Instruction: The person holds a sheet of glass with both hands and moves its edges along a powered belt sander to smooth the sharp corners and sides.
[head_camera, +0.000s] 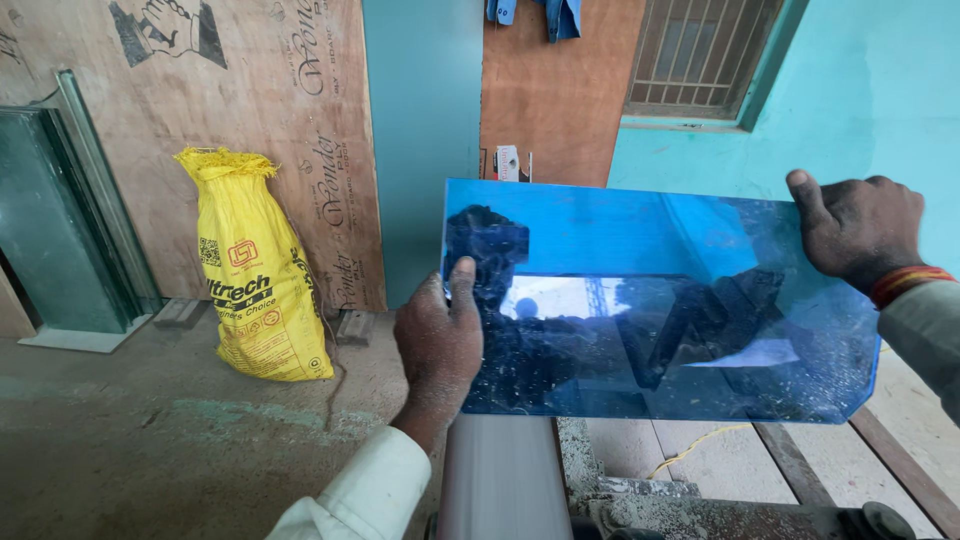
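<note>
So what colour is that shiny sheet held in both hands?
Blue and mirror-like, the sheet is dusted with white specks; the head view shows it best.

There is one view only, from the camera on my head, so nothing is shared with a second one. It looks forward and slightly down, over my left hand (437, 345) and right hand (860, 230), which sit close under the lens. Between my grips the blue glass sheet (660, 300) fills the middle of the frame. Past my left grip the view reaches a yellow sack (255, 270) against plywood boards (250, 120); the floor's distance is hard to judge.
</note>
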